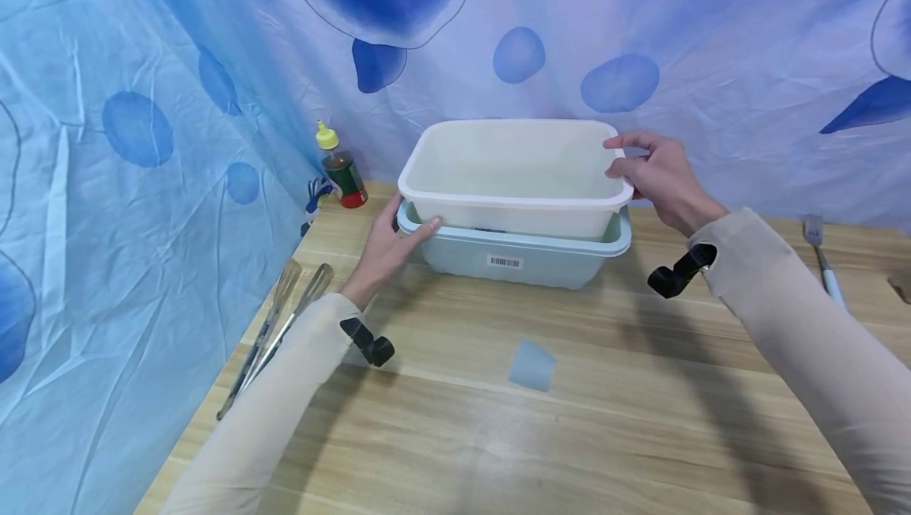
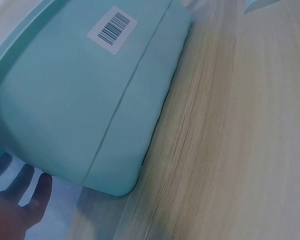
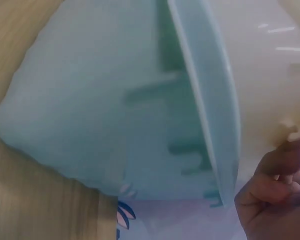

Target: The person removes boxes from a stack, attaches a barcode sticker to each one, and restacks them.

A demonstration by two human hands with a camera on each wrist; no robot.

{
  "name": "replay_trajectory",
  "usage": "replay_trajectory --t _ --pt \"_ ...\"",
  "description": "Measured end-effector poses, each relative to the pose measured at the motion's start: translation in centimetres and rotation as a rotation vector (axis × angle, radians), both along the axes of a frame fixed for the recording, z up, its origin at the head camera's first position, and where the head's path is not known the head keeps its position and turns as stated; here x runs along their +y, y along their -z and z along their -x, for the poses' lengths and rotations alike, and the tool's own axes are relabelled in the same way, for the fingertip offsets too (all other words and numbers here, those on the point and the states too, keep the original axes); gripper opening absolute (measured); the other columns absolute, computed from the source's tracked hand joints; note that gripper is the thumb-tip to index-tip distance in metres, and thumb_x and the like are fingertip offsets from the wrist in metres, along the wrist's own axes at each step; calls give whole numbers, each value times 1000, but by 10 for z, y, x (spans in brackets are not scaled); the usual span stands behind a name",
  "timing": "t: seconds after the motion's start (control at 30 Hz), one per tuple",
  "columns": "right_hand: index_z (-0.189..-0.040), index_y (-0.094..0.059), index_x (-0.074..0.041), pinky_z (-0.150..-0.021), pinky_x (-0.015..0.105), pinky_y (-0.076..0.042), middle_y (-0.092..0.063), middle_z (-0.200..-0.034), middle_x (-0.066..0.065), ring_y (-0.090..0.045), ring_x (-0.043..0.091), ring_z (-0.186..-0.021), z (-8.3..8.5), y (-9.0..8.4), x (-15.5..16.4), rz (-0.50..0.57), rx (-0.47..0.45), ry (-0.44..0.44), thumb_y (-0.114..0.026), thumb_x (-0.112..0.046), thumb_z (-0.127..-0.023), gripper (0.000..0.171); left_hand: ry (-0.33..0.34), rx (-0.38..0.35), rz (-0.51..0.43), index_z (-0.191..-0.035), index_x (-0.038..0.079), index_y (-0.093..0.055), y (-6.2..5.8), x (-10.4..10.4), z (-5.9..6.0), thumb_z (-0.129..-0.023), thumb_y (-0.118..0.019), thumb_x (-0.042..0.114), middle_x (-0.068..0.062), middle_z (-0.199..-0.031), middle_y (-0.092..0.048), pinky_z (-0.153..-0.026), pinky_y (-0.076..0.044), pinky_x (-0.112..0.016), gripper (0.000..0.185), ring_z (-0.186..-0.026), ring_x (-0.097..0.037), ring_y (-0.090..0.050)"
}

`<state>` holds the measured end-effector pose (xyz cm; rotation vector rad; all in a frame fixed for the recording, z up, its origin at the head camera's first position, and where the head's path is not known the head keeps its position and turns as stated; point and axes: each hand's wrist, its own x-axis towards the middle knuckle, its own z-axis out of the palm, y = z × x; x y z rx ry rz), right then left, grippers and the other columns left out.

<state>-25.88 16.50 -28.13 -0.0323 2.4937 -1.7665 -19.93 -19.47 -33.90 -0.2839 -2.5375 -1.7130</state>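
Observation:
A white plastic tub (image 1: 512, 175) sits nested inside a pale blue tub (image 1: 519, 258) with a barcode sticker, at the back of the wooden table (image 1: 569, 436). My left hand (image 1: 387, 242) rests against the blue tub's left end, thumb on its rim. In the left wrist view its fingers (image 2: 20, 197) lie fairly straight beside the blue tub (image 2: 80, 100). My right hand (image 1: 658, 175) grips the white tub's right rim. The right wrist view shows that hand (image 3: 275, 200) pinching the white rim (image 3: 290, 127) above the blue tub (image 3: 105, 110). The white tub looks empty.
A sauce bottle with a yellow cap (image 1: 342, 167) stands left of the tubs. Metal tongs (image 1: 285, 317) lie along the table's left edge. A fork-like utensil (image 1: 822, 254) lies at the right. A small pale blue piece (image 1: 532, 365) lies mid-table. Blue patterned cloth hangs behind and left.

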Motion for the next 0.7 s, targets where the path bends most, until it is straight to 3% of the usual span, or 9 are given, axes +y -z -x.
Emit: replay_trajectory --t 0.13,0.27,0.37,0.7 --pt "-135 -47 -6 -44 23 -40 -44 -50 -9 -45 7 -47 1 1 3 -73 -16 -30 -58 -9 -90 47 -1 -1 -23 -154 19 -24 1 -1 2 -91 -66 23 -7 -159 -29 -119 -25 -50 76 -146 -28 -27" --pt "-136 -46 -9 -41 28 -27 -34 -49 -7 -29 11 -43 0 4 5 -99 -22 -49 -59 -10 -91 47 0 25 -49 -154 24 -24 17 -5 16 -89 -69 25 -3 -158 -30 -119 -26 -49 79 -146 -24 -28" --pt "-136 -45 -10 -42 29 -27 -35 -53 -6 -28 12 -44 -2 7 7 -153 -19 -68 -60 -11 -91 47 3 40 -54 -153 29 -24 30 -8 26 -87 -71 29 1 -158 -31 -118 -28 -47 81 -145 -20 -29" --pt "-132 -49 -12 -48 30 -35 -42 -67 0 -35 14 -53 -9 14 9 -398 124 -124 -58 -18 -92 41 -10 10 -40 -153 29 -24 26 -10 23 -86 -72 31 2 -157 -31 -117 -30 -46 83 -144 -19 -31"
